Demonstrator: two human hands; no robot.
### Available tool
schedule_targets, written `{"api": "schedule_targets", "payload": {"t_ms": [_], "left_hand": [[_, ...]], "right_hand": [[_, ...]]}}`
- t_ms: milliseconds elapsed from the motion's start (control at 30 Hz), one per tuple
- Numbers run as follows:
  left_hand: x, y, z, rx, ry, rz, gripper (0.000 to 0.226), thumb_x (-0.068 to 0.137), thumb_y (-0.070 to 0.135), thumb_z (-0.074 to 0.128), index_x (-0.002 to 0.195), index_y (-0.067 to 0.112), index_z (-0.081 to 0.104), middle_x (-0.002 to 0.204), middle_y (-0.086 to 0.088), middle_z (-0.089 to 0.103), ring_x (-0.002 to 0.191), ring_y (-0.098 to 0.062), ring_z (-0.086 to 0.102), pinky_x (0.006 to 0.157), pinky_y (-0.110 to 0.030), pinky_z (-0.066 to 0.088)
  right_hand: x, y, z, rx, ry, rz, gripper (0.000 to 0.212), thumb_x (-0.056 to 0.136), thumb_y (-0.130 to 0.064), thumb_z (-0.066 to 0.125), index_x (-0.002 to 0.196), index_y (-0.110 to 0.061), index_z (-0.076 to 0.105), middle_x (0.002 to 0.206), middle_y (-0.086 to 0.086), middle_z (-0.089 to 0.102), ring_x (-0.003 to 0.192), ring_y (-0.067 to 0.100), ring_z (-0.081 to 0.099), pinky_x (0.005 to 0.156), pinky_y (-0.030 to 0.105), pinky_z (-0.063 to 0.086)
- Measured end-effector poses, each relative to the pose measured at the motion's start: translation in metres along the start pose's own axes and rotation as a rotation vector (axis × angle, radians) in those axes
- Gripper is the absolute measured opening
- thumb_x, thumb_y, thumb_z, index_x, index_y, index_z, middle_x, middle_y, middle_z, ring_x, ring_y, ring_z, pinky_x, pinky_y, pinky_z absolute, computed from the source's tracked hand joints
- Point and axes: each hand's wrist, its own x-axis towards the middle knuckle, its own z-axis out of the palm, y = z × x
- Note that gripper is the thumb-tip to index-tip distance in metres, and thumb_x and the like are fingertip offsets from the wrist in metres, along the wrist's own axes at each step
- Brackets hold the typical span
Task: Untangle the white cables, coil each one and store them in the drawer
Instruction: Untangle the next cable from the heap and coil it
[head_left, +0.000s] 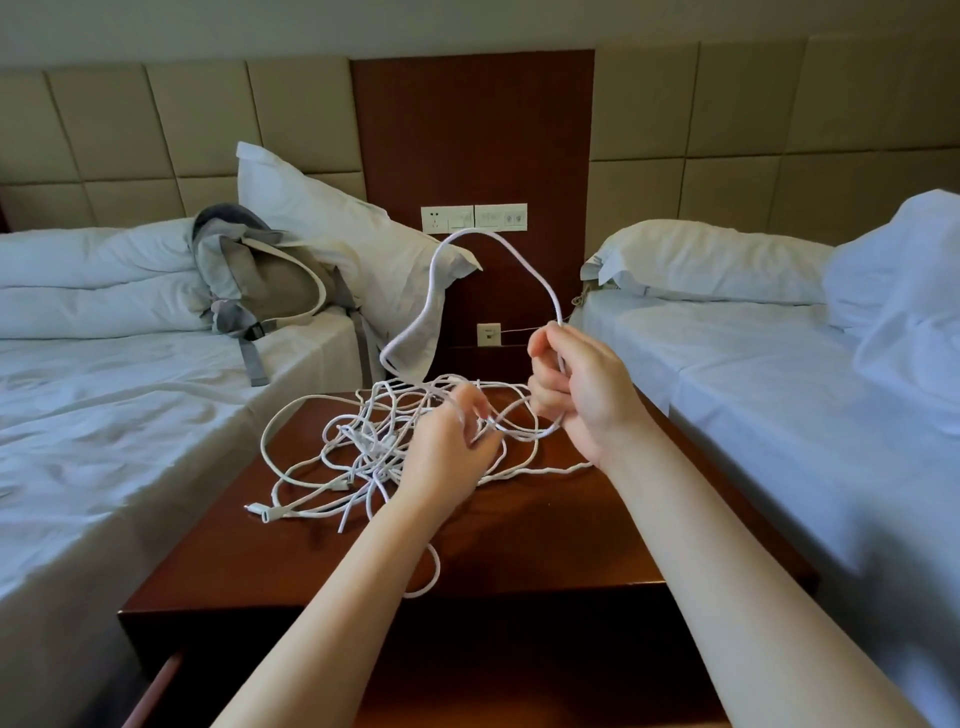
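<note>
A tangle of white cables (358, 441) lies on the dark wooden nightstand (519, 535) between two beds. My right hand (582, 389) grips one white cable, and a tall loop (488, 244) of it arches up above the tangle. My left hand (452, 447) reaches into the right side of the tangle, its fingers curled among the strands. Several connector ends (265, 512) lie at the front left of the heap. One strand hangs over the nightstand's front edge (426, 582). The drawer (156, 686) under the top is pulled partly out; its inside is hidden.
A bed with white sheets (104, 441) stands to the left, carrying a grey backpack (260, 280) and a pillow (332, 223). Another white bed (779, 389) stands to the right. Wall sockets (472, 218) sit on the wooden panel behind the nightstand.
</note>
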Motion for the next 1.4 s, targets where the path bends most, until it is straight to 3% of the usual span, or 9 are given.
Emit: {"api": "schedule_targets", "payload": {"t_ms": [167,300,400,567,767,967,1167,1300,1400], "left_hand": [[-0.005,0.003,0.011,-0.063,-0.169,0.136,0.024,0.082,0.015,0.069,0.106,0.017,0.071,0.067,0.004,0.058,0.061,-0.008,0.051,0.061,-0.021,0.041],[-0.003,0.006,0.008,-0.126,-0.047,0.213,0.016,0.086,0.025,0.061,0.075,0.028,0.073,0.057,0.013,0.047,0.056,-0.005,0.045,0.055,-0.019,0.035],[0.003,0.014,0.001,-0.262,0.067,-0.016,0.044,0.091,0.021,0.060,0.048,0.019,0.052,0.040,0.013,0.029,0.042,-0.005,0.028,0.046,-0.019,0.023],[0.009,0.016,-0.014,-0.492,0.162,-0.349,0.032,0.094,0.026,0.053,0.076,0.005,0.071,0.037,0.012,0.028,0.036,-0.004,0.025,0.042,-0.016,0.026],[0.012,0.026,-0.026,-0.672,0.140,-0.346,0.039,0.095,0.023,0.051,0.061,0.010,0.063,0.046,0.003,0.037,0.042,-0.006,0.031,0.043,-0.015,0.028],[0.020,0.034,-0.037,-0.940,0.175,-0.395,0.039,0.097,0.019,0.048,0.063,0.008,0.061,0.048,0.002,0.039,0.039,-0.005,0.029,0.038,-0.013,0.026],[0.020,0.011,-0.038,-0.494,0.095,-0.597,0.037,0.096,0.028,0.049,0.070,0.005,0.064,0.052,-0.001,0.050,0.047,-0.012,0.042,0.045,-0.021,0.036],[0.016,-0.005,-0.041,0.238,-0.199,-0.622,0.055,0.093,0.050,0.045,0.066,0.004,0.056,0.058,-0.005,0.051,0.052,-0.016,0.046,0.050,-0.026,0.037],[0.013,0.004,-0.047,0.573,-0.087,-0.560,0.059,0.091,0.058,0.042,0.062,0.006,0.050,0.061,-0.004,0.050,0.053,-0.017,0.047,0.046,-0.024,0.033]], "right_hand": [[-0.002,-0.003,0.007,-0.007,-0.026,-0.076,0.036,0.104,-0.021,0.028,0.080,-0.009,0.050,0.048,-0.006,0.031,0.043,0.008,0.023,0.045,0.023,0.021],[0.001,-0.001,0.003,-0.116,-0.007,-0.140,0.039,0.104,-0.029,0.027,0.091,-0.012,0.060,0.059,-0.002,0.045,0.057,0.011,0.044,0.058,0.023,0.039],[0.004,0.006,-0.003,-0.329,0.088,-0.174,0.039,0.104,-0.033,0.026,0.096,-0.018,0.061,0.073,0.002,0.055,0.070,0.011,0.055,0.065,0.026,0.046],[-0.003,0.019,-0.014,-0.731,-0.023,0.054,0.024,0.090,-0.004,0.042,0.087,-0.017,0.062,0.063,0.002,0.062,0.051,0.012,0.058,0.052,0.023,0.047],[-0.001,0.039,-0.018,-0.848,-0.043,0.011,0.018,0.089,-0.013,0.059,0.100,-0.027,0.061,0.098,-0.003,0.060,0.091,0.010,0.058,0.076,0.023,0.049],[-0.001,0.041,-0.020,-1.038,-0.157,0.004,0.003,0.085,-0.027,0.066,0.087,-0.025,0.065,0.095,-0.011,0.049,0.089,0.007,0.050,0.071,0.017,0.041],[-0.004,0.029,-0.020,-0.842,-0.146,0.077,0.041,0.100,-0.028,0.042,0.069,-0.010,0.063,0.048,0.001,0.048,0.040,0.011,0.042,0.047,0.024,0.041],[-0.004,0.025,-0.019,-0.727,-0.118,0.162,0.039,0.091,-0.016,0.041,0.054,-0.009,0.054,0.046,0.002,0.034,0.041,0.014,0.028,0.041,0.020,0.030],[-0.002,0.027,-0.018,-0.577,-0.032,0.218,0.038,0.088,-0.010,0.040,0.051,-0.011,0.049,0.044,0.001,0.030,0.038,0.012,0.024,0.040,0.022,0.024]]}}
